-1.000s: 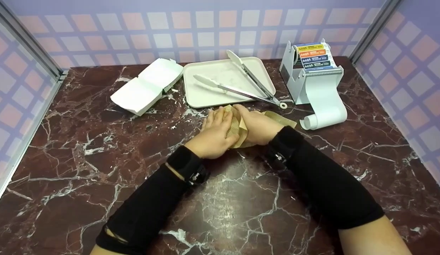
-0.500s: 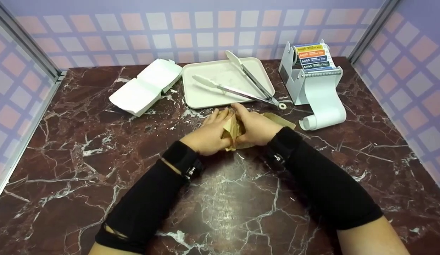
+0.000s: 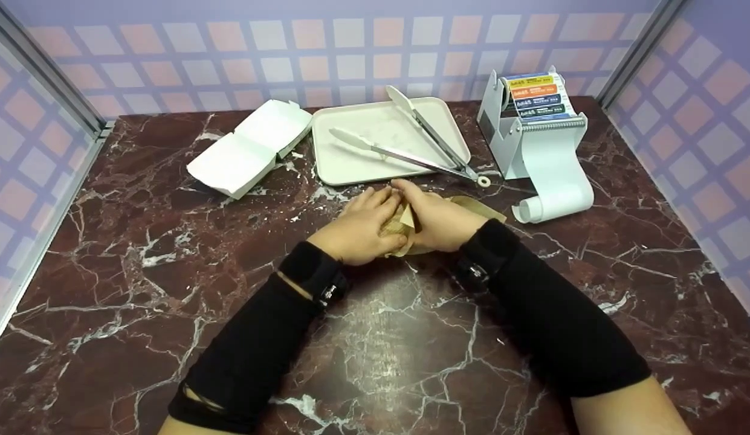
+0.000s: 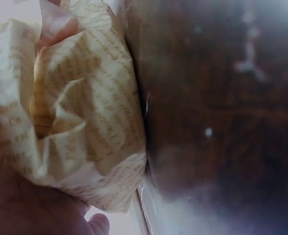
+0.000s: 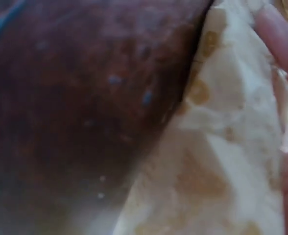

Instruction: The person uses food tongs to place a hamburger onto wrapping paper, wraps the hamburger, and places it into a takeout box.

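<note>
A rounded bundle in tan printed wrapping paper [image 3: 396,227] sits on the table between both hands. My left hand [image 3: 361,229] grips its left side, with fingers over the far part and thumb along the near edge. My right hand [image 3: 442,221] holds the other side, thumb up near the top. A loose flap of the paper [image 3: 480,208] sticks out past the right hand. In the left wrist view the crumpled wrapper [image 4: 102,98] shows brown lettering and an open fold. In the right wrist view the paper [image 5: 222,147] spreads beside the fingers. The contents are mostly hidden.
Behind the hands lies a cream tray [image 3: 344,169] with metal tongs [image 3: 435,142] across it, handle end over its right front corner. An opened white box [image 3: 245,151] stands back left. At back right a white dispenser [image 3: 501,142] lets a curled paper strip [image 3: 559,172] hang down.
The left hand has shifted slightly left and closed in around the bundle. A raised corner of paper has been folded lower between the hands. Tray, tongs and box stay put.
</note>
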Motion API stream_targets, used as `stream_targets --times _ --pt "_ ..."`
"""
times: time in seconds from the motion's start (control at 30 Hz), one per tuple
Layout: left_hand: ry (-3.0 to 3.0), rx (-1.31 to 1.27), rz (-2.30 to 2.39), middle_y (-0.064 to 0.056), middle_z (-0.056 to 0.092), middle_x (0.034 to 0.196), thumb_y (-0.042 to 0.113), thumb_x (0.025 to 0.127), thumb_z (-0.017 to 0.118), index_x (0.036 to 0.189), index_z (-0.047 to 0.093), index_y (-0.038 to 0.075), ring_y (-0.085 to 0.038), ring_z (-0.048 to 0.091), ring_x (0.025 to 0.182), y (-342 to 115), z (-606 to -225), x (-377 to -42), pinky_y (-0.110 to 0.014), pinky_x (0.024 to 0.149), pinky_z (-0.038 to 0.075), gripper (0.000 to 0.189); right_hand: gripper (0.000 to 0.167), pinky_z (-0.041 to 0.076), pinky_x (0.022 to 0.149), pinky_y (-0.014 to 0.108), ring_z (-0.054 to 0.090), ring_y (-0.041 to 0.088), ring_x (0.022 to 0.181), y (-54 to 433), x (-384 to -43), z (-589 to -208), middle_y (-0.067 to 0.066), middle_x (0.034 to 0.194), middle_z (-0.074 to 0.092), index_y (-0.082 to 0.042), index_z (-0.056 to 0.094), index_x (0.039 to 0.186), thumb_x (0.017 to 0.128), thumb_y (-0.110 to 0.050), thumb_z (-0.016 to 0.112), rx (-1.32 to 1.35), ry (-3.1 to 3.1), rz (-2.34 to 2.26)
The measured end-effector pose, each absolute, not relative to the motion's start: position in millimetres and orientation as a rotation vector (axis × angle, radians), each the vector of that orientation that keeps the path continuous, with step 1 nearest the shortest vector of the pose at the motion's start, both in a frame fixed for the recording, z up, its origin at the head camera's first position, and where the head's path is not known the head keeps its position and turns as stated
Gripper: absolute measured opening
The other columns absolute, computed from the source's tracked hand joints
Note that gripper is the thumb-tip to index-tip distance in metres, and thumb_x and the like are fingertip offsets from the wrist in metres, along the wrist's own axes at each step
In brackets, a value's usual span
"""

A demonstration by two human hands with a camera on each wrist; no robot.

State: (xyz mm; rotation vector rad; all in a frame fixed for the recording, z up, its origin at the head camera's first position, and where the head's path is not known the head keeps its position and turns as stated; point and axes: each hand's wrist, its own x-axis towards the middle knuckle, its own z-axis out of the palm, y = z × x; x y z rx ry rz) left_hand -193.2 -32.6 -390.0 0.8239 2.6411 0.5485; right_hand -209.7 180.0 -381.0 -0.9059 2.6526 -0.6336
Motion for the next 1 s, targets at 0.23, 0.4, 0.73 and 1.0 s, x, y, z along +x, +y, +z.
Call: stream_targets --times 0.23,0.4,0.73,1.0 --pt "2.662 0.759 0.504 -0.01 0.006 0.179 0.064 0.103 0.049 0.17 0.016 0.014 -0.041 0.0 0.164 -28 -390 -192 -0.059 0.133 -0.001 0.089 0.07 0.032 0.124 0.06 0.056 0.035 0.135 194 -198 -365 0.012 0.156 0.055 -0.015 0.05 0.154 0.092 -0.029 0.078 -0.99 2.682 -0.796" --pt "2.686 0.73 0.486 -0.009 0.008 0.179 0.062 0.101 0.053 0.17 0.015 0.012 -0.04 0.001 0.165 -26 -390 -192 -0.06 0.133 -0.001 0.093 0.051 0.03 0.116 0.052 0.055 0.025 0.131 184 -192 -372 0.007 0.144 0.061 -0.014 0.069 0.13 0.087 -0.037 0.084 -1.033 2.841 -0.757" --pt "2.679 0.726 0.473 -0.011 0.004 0.179 0.061 0.103 0.05 0.171 0.002 0.016 -0.041 -0.001 0.164 -30 -391 -190 -0.062 0.133 -0.001 0.095 0.024 0.053 0.087 0.039 0.065 0.023 0.084 189 -195 -371 0.008 0.096 0.07 -0.007 0.071 0.116 0.093 -0.013 0.075 -0.794 2.879 -0.901" --pt "2.621 0.76 0.541 -0.01 -0.006 0.179 0.059 0.108 0.038 0.171 0.001 0.023 -0.044 -0.01 0.163 -36 -391 -190 -0.064 0.131 -0.006 0.082 0.028 0.053 0.05 0.023 0.062 0.011 0.058 197 -202 -376 0.006 0.083 0.068 -0.003 0.058 0.127 0.1 -0.008 0.065 -0.448 2.67 -1.125"
